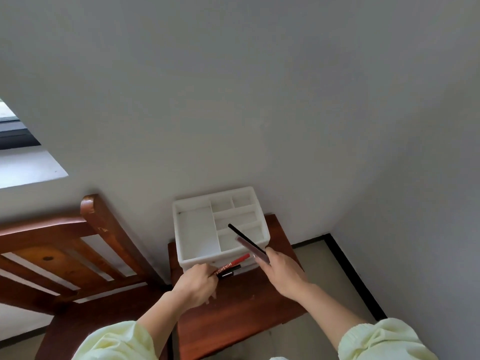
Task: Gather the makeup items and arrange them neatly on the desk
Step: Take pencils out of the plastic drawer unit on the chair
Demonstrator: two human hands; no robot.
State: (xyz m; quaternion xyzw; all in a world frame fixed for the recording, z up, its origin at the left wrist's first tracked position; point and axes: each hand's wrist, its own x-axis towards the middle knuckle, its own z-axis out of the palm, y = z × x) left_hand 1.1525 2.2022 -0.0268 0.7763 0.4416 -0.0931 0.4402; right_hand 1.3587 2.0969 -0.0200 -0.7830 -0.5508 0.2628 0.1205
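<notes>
A white makeup organiser [194,237] with several top compartments stands at the back of a small reddish wooden desk [241,305], against the wall. My left hand [196,284] grips a red tube with white lettering [232,263] and two black pens [230,271] in front of the organiser's drawers. My right hand [281,271] holds a thin black pencil [245,237] and a mauve stick [253,249], their tips over the organiser's right compartments.
A wooden bed frame [78,250] stands to the left of the desk. Grey walls meet in a corner at the right, with a black skirting [353,274] along pale floor. A window [15,131] sits at the far left.
</notes>
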